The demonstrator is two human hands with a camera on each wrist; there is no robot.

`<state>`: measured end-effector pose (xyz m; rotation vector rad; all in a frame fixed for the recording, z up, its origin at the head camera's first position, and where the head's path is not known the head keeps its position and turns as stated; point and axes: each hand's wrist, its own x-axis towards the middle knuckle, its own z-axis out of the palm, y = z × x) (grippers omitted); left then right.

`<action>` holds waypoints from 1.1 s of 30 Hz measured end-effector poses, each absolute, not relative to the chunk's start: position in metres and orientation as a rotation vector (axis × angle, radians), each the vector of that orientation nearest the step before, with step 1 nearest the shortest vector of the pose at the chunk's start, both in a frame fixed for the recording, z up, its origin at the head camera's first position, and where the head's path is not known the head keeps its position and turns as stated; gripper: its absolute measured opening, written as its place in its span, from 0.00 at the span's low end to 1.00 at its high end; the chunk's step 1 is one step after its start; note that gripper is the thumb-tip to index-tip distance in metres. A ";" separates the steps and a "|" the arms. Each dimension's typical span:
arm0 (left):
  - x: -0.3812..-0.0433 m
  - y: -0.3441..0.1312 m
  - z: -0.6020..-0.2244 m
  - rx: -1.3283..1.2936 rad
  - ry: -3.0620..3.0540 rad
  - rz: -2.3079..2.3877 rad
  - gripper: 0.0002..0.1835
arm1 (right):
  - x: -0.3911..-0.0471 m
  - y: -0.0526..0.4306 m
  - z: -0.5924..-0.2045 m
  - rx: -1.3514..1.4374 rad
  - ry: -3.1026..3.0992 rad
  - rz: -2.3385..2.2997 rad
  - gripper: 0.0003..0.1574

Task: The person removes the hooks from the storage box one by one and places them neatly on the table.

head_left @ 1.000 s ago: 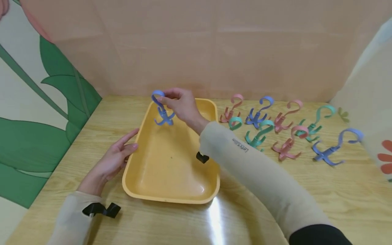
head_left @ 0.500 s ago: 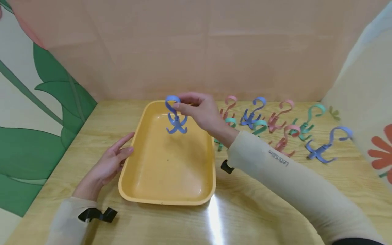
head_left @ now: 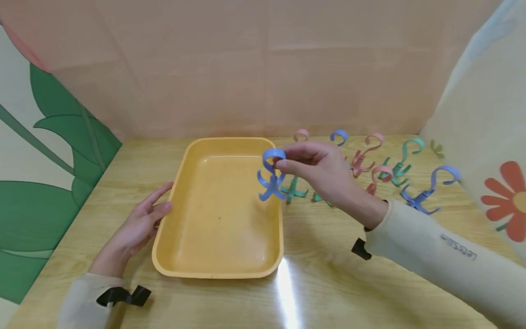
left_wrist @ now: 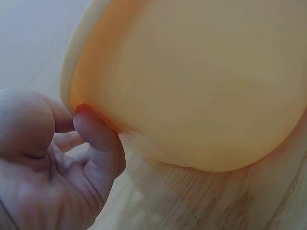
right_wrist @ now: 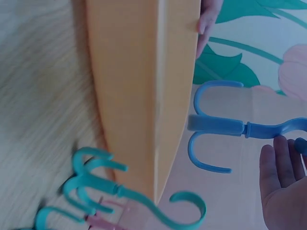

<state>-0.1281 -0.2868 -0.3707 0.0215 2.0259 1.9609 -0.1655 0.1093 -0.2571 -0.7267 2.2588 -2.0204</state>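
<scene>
In the head view my right hand (head_left: 328, 173) pinches the stem of a blue four-pronged hook (head_left: 272, 185), curl up and prongs down, over the right rim of the yellow tray (head_left: 218, 275). The right wrist view shows this blue hook (right_wrist: 223, 125) apart from the tray's outer wall (right_wrist: 129, 72). At the tray's left side, my left hand (head_left: 137, 224) has its index finger extended, its thumb tip right at the rim. Close up in the left wrist view, the left hand (left_wrist: 62, 177) has a fingertip against the tray's outer wall. The tray's inside is bare.
Several similar hooks stand on the wooden table (head_left: 328, 283) right of the tray, including a green hook (head_left: 400, 167), a pink hook (head_left: 361, 160) and a blue hook (head_left: 423, 196). My right hand and forearm partly hide some. A pinkish sheet (head_left: 230, 82) hangs behind.
My right hand has carried the blue hook rightward, from the tray's far left corner to its right rim. The left hand stays at the tray's left side. The head view has shifted slightly.
</scene>
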 end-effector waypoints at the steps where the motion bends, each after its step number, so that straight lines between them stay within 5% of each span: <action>1: -0.128 -0.287 -0.371 0.024 2.026 1.961 0.35 | -0.163 0.115 -0.257 -0.729 2.258 -2.024 0.14; 33: -0.126 -0.290 -0.375 0.102 1.974 2.014 0.35 | -0.112 0.196 -0.309 -0.504 2.440 -1.963 0.15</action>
